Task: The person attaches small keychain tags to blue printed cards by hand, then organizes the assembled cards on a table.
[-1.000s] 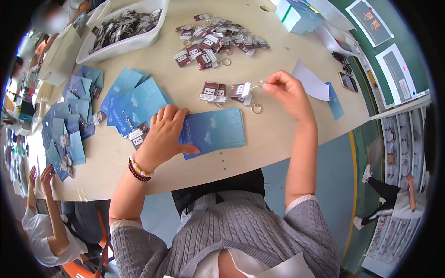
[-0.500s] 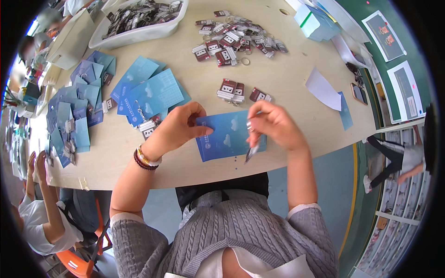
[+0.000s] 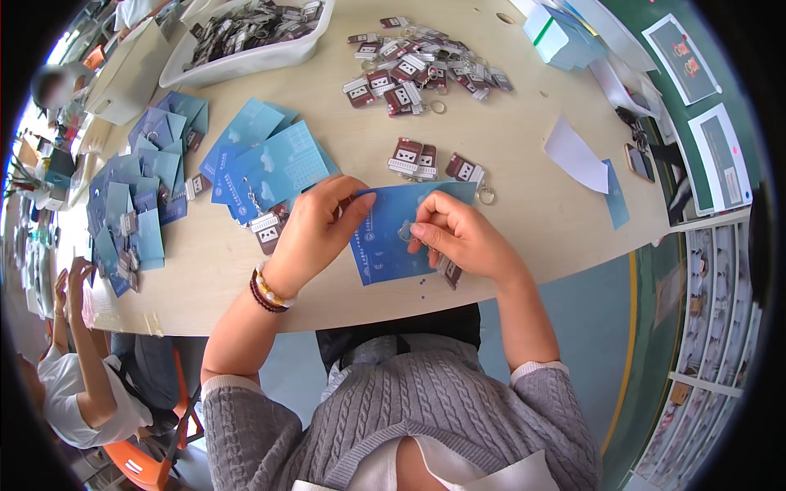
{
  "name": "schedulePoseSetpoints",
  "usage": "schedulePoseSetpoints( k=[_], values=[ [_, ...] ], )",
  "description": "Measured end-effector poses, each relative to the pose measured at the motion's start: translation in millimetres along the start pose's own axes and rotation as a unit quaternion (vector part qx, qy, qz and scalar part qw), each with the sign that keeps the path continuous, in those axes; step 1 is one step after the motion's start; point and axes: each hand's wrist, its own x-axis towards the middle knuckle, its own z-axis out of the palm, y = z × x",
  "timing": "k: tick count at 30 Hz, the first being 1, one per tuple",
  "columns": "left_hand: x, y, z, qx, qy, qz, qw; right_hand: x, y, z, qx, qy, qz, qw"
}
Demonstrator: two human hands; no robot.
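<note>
So we sit at a pale wooden table [image 3: 524, 164], and both our hands meet over a blue card [image 3: 393, 237] lying near its front edge. Our left hand [image 3: 315, 233], beaded bracelet at the wrist, pinches the card's left upper edge, fingers closed on it. Our right hand [image 3: 458, 237] curls tight on a keychain [image 3: 448, 268], pressing it against the card's middle; a dark tag pokes out below the palm. Just beyond the card lie three loose tags [image 3: 430, 161], and farther back a bigger heap of them [image 3: 422, 69]. A white tray [image 3: 246, 59] full of more sits at the far left. Fanned blue cards [image 3: 262, 168] lie left of us, with another spread [image 3: 135, 213] at the table's left end, some carrying tags. A white paper slip [image 3: 575, 154] lies to the right. Green floor [image 3: 655, 344] with a yellow line runs along the right side. Another person [image 3: 78, 393] in white sits at lower left on an orange chair [image 3: 139, 466].
</note>
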Motion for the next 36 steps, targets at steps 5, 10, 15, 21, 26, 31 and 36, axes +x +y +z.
schedulePoseSetpoints(
  k=[5,10,15,21,26,31,36],
  values=[
    [0.2,-7.1,2.6,-0.275,-0.148,-0.164,0.936,-1.3,-1.5,15.7,-0.024,0.050,-0.065,0.996],
    [-2.3,-10.2,9.6,-0.371,-0.156,-0.173,0.899,4.3,3.5,31.7,-0.184,0.200,-0.185,0.944],
    [-2.3,-0.6,10.3,-0.558,-0.127,-0.292,0.767,3.0,0.7,34.1,-0.181,0.203,-0.190,0.943],
    [-4.6,-3.9,14.9,-0.575,-0.145,-0.308,0.744,3.8,3.0,35.2,-0.280,0.220,-0.228,0.906],
    [-2.9,-10.1,12.6,-0.488,-0.191,-0.283,0.803,7.3,12.8,34.9,-0.390,0.251,-0.278,0.841],
    [0.2,-15.1,5.4,-0.381,-0.248,-0.218,0.864,14.0,21.1,26.3,-0.469,0.229,-0.349,0.778],
    [3.8,-19.1,4.1,-0.355,-0.266,-0.182,0.877,19.3,19.3,11.2,-0.527,0.179,-0.409,0.723]
  ],
)
